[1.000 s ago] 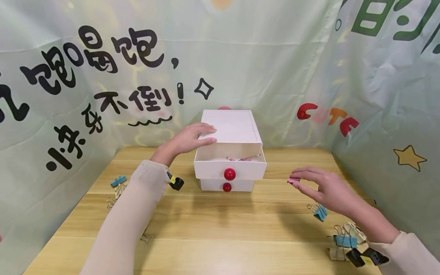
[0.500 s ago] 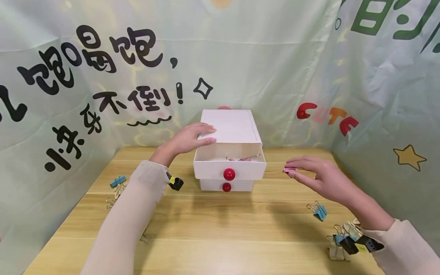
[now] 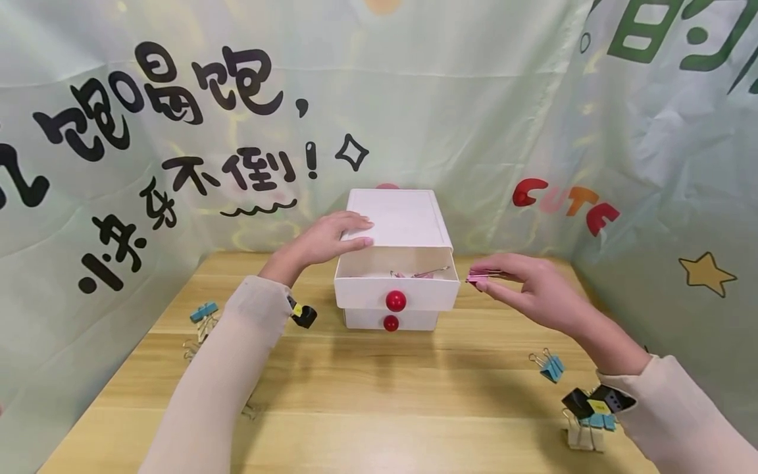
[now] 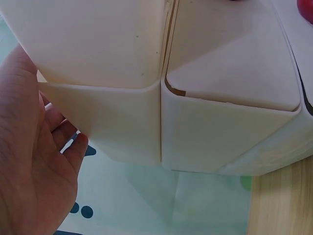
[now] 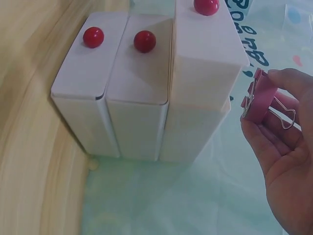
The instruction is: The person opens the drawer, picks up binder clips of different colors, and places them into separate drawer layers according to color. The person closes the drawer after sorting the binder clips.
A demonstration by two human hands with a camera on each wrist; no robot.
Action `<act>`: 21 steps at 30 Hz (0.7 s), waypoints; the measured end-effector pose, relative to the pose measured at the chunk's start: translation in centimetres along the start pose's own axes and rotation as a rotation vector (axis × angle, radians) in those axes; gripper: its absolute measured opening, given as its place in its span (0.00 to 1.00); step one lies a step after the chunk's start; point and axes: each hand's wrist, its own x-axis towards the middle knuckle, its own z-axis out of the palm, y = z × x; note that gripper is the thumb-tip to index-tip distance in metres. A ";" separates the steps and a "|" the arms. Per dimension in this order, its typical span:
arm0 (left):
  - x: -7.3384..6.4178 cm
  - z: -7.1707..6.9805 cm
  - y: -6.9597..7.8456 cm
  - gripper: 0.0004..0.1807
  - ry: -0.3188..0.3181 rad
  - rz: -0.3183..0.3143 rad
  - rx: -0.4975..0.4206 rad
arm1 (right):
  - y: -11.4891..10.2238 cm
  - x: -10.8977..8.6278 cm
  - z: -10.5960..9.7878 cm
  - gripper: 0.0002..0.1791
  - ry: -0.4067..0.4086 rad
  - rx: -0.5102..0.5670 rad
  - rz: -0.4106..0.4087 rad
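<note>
A white drawer box (image 3: 397, 217) with red knobs stands at the middle back, its top drawer (image 3: 361, 293) pulled out. Pink binder clips with metal handles (image 3: 428, 274) lie inside that drawer. On the box's upper left edge rests my left hand (image 3: 326, 238), fingers over the top; in the left wrist view the hand (image 4: 49, 161) lies along the box's side with relaxed fingers. My right hand (image 3: 535, 289) pinches a pink binder clip (image 5: 261, 98) between thumb and fingers, just right of the open drawer and near its rim height.
A blue binder clip (image 3: 551, 367) lies on the wooden table (image 3: 385, 415) at right. Closer in, a white binder clip (image 3: 585, 438) and a blue one are partly covered by the right wrist camera (image 3: 598, 400). More clips (image 3: 204, 312) lie at left beside the sleeve. Printed cloth hangs behind.
My right hand has moved left and farther back with the pink binder clip, toward the open drawer. The left hand and the box have stayed in place.
</note>
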 end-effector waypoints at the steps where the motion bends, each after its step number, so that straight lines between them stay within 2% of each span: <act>1: 0.0 0.0 0.0 0.30 -0.001 0.000 0.002 | 0.0 0.3 0.1 0.16 -0.005 0.002 -0.003; 9: 0.2 -0.1 0.1 0.30 -0.014 -0.013 0.007 | -0.5 2.5 0.5 0.14 -0.043 0.053 -0.011; 21: 0.1 0.0 0.1 0.30 -0.007 -0.004 -0.002 | -0.9 5.4 1.7 0.09 -0.030 0.138 -0.026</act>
